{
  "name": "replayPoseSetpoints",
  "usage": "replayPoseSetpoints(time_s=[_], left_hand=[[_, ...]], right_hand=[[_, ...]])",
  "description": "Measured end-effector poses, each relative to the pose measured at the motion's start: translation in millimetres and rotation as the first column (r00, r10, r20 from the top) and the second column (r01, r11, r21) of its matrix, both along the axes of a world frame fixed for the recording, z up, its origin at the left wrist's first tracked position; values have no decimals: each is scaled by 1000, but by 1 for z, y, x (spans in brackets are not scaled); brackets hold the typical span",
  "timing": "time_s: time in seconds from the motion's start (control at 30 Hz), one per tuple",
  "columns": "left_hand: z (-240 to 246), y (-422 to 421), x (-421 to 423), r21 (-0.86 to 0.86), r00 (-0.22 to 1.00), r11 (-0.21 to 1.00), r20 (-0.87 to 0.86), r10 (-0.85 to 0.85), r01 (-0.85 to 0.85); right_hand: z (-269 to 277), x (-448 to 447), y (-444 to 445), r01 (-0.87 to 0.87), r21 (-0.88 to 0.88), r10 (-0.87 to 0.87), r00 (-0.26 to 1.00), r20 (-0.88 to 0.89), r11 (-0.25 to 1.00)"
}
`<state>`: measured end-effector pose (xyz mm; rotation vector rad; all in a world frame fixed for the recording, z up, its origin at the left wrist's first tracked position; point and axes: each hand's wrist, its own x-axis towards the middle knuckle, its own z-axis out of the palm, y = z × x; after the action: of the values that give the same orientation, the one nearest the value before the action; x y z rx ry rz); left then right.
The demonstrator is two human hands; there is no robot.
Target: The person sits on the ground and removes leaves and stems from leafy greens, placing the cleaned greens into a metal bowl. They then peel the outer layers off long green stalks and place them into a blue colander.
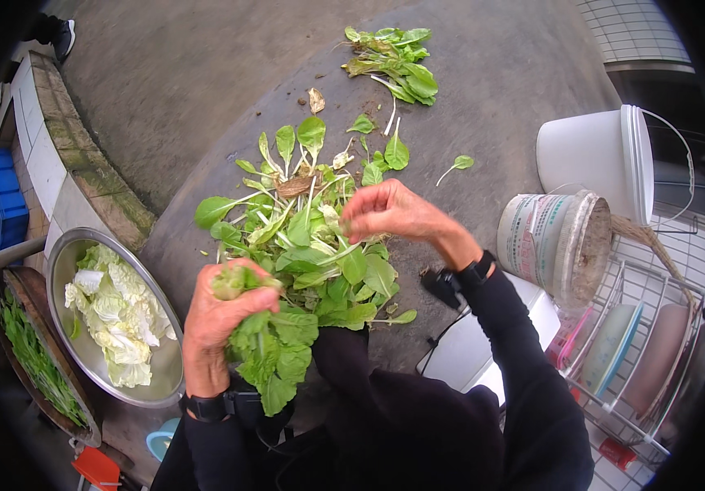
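My left hand [220,307] grips a bunch of leafy greens [275,350], its stem ends up by the thumb and its leaves hanging down. A loose heap of greens [309,258] lies on the concrete ground just beyond, with pale stems, roots and a few withered brown leaves among it. Over the right side of that heap is my right hand [389,212], fingers curled and thumb near the fingertips. A blurred pale-green bit shows at those fingertips; whether it is held or lies behind them is unclear.
On the left stand a metal basin [174,362] of torn cabbage leaves and a container of cut greens [39,362]. A smaller pile of greens [398,64] lies farther off. White bucket [585,162], dirty plastic tub [549,239] and wire dish rack [619,362] are at right. A person's shoe [65,40] shows top left.
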<state>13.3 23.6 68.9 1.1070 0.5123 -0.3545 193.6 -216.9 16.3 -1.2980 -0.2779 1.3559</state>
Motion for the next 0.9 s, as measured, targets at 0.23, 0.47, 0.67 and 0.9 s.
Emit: replayPoseSetpoints(time_s=[0.23, 0.47, 0.67, 0.9], left_hand=[[-14, 11, -5, -25, 961, 963, -64, 268, -270], [-22, 8, -5, -32, 949, 953, -106, 295, -300], [-25, 8, -2, -20, 957, 958, -54, 285, -287], [-24, 4, 2, -7, 961, 963, -70, 268, -269]], right_hand=[[-64, 143, -19, 536, -347, 380, 52, 924, 770], [-85, 179, -25, 565, -347, 166, 346, 923, 749], [-41, 85, -46, 725, 120, -735, 674, 75, 678], [-23, 33, -89, -44, -515, 268, 890, 368, 856]])
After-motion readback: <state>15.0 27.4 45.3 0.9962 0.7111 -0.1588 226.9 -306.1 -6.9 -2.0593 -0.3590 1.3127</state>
